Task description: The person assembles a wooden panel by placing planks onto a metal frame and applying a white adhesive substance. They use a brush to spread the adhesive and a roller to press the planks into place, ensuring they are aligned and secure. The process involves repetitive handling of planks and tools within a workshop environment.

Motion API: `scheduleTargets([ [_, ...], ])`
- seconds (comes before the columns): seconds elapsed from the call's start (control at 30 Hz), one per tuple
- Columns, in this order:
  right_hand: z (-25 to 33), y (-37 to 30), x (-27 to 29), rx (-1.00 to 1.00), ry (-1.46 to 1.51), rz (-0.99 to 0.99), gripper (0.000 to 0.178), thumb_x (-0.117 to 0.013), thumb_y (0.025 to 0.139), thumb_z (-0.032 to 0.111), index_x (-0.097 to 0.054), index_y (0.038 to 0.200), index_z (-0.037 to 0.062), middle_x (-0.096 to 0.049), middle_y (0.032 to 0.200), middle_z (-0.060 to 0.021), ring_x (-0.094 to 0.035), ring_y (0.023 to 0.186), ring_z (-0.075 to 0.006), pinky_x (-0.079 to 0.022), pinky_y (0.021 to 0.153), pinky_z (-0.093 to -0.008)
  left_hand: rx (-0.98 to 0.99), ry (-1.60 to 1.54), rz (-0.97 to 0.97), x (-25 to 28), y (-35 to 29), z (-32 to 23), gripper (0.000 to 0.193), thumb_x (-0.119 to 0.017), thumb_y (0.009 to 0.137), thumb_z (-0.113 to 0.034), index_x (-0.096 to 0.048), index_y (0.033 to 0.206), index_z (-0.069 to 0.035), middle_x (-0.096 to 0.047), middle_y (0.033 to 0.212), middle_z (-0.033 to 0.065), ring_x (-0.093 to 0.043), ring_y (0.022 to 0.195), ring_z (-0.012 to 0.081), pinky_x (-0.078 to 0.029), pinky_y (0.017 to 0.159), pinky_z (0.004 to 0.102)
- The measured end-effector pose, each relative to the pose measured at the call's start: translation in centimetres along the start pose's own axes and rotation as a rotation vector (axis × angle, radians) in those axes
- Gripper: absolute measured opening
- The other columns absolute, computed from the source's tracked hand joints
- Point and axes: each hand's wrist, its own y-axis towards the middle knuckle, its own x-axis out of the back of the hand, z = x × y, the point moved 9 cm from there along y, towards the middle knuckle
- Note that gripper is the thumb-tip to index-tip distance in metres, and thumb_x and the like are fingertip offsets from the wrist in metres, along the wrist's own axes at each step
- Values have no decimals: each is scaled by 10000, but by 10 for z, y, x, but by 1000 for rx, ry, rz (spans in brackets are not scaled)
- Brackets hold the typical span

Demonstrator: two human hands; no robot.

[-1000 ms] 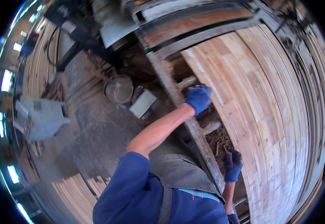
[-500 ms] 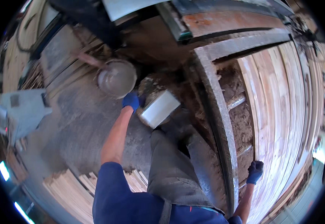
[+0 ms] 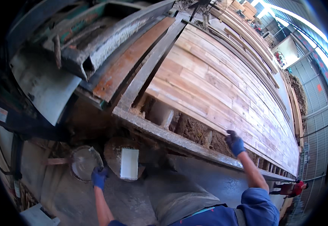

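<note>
My left hand (image 3: pixel 100 177), in a blue glove, is at the near right rim of a round pail (image 3: pixel 84 165). Its fingers are curled closed, but what they grip is too blurred to make out. A wooden handle (image 3: pixel 56 161) sticks out of the pail to the left. My right hand (image 3: pixel 234 144), in a dark blue glove, reaches the near edge of a large panel of pale wooden strips (image 3: pixel 205 86). Its fingers are partly stretched out and apart, touching or just over that edge, with nothing seen in them.
A white rectangular box or block (image 3: pixel 129 164) rests on a round stump-like stand (image 3: pixel 113 150) beside the pail. The panel lies on a metal frame (image 3: pixel 164 133) with sawdust-covered gaps. Rusty machinery (image 3: pixel 133 56) stands at upper left. A person in red (image 3: pixel 295 188) is far right.
The view has swung toward the panel, which now fills the upper middle. My right hand has loosened from a fist to partly stretched fingers. My left hand stays by the pail's rim.
</note>
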Motion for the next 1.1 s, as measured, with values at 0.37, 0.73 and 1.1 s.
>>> scheduleTargets([
  [0.37, 323, -36, -84, 409, 1078, 533, 489, -547, 1005, 311, -479, 1390, 18, -656, 1136, -154, -591, 1064, -187, -476, 939, -353, -1018, -47, -91, -83, -195, -455, 351, -651, 871, -95, -616, 1208, -4, -662, 1086, 242, -652, 978, 417, -536, 825, 427],
  [0.73, 201, 226, 36, 406, 36, 35, 358, -597, 895, 438, -696, 1107, 167, -708, 964, -174, -687, 871, -339, -540, 759, -440, -1068, 187, -192, -166, -164, -512, 322, -676, 871, -279, -692, 1095, -48, -718, 996, 172, -698, 868, 339, -552, 781, 432],
  [1.1, 225, 419, -32, 423, -69, 181, 339, -569, 889, 385, -718, 1082, 150, -711, 1019, -163, -672, 963, -356, -523, 835, -448, -998, 394, -346, -201, -134, -494, 212, -732, 806, -194, -710, 1005, -124, -720, 864, 93, -687, 726, 268, -543, 662, 379],
])
